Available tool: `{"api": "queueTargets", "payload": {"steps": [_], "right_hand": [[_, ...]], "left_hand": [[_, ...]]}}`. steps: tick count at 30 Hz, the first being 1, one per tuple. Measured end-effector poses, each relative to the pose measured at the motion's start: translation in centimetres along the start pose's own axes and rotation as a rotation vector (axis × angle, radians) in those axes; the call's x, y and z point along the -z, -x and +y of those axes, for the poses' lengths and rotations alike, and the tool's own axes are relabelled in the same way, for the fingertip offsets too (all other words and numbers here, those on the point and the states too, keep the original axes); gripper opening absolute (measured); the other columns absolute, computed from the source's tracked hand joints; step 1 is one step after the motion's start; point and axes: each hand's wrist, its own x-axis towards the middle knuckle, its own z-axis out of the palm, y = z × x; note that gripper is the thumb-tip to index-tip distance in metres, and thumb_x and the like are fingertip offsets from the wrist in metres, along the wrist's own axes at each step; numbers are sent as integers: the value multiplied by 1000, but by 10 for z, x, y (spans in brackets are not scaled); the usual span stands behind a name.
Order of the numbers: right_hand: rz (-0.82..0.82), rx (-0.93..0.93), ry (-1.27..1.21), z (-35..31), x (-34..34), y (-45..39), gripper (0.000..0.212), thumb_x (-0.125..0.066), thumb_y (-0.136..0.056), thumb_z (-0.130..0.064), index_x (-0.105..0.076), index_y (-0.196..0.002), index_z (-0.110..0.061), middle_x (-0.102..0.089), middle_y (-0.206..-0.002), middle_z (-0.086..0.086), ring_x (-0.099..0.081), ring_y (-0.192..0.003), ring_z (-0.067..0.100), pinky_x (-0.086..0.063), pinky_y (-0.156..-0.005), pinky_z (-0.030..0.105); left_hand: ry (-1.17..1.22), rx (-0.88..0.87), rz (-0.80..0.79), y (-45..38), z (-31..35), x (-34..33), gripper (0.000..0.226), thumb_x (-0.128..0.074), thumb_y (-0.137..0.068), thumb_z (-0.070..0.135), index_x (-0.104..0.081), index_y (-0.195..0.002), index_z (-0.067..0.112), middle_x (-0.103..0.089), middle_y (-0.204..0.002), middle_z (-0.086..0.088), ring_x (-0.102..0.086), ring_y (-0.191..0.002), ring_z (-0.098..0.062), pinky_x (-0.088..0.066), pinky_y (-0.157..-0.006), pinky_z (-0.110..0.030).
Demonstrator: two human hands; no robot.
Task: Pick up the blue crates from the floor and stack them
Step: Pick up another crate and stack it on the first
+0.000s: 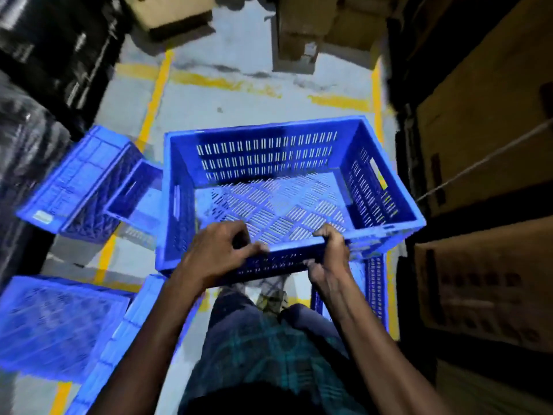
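A large blue slotted crate (269, 163) hangs upright and empty in front of me, held above the floor by its near rim. My left hand (221, 253) curls over that rim on the left, and my right hand (330, 256) grips it on the right. Another blue crate (375, 283) stands just below it, mostly hidden. On the left a blue crate (80, 181) lies tipped on its side. An overturned blue crate (57, 322) lies at the lower left, with another crate's edge (131, 322) beside it.
Yellow lines (155, 94) mark a narrow aisle on the grey floor. Stacked cardboard boxes (484, 139) line the right side, with more boxes (302, 28) at the far end. Black wrapped goods (36, 85) fill the left. My legs and a foot (272, 298) are below the crate.
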Motion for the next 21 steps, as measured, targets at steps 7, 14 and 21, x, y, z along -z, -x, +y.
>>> {"api": "queueTargets", "payload": {"steps": [7,14,21], "right_hand": [[93,108,-194,-54,79,1,66,-63,-34,-20,-42,-97,-17,-31,-78,4,-34,-61,22,-33,-53,26],[179,231,-416,-92,122,-4,51,-56,-44,-13,-43,-93,-18,-32,-68,3,-36,-49,20,-36,-49,23],[366,260,-587,-114,147,-20,34,-53,-40,-9,-46,-73,-16,-37,-56,2,-36,-38,20,-41,-56,30]], "left_hand": [[-65,-185,348,-41,52,-5,46,-58,-86,58,-61,-102,16,-65,-102,-4,-61,-97,-28,-46,-83,-42],[13,114,416,-99,108,-28,77,-73,-79,47,-38,-135,8,-41,-139,-18,-39,-130,-38,-34,-102,-53],[345,265,-59,-173,122,-48,34,-70,-87,34,-68,-99,2,-68,-88,-18,-68,-93,-38,-46,-72,-35]]}}
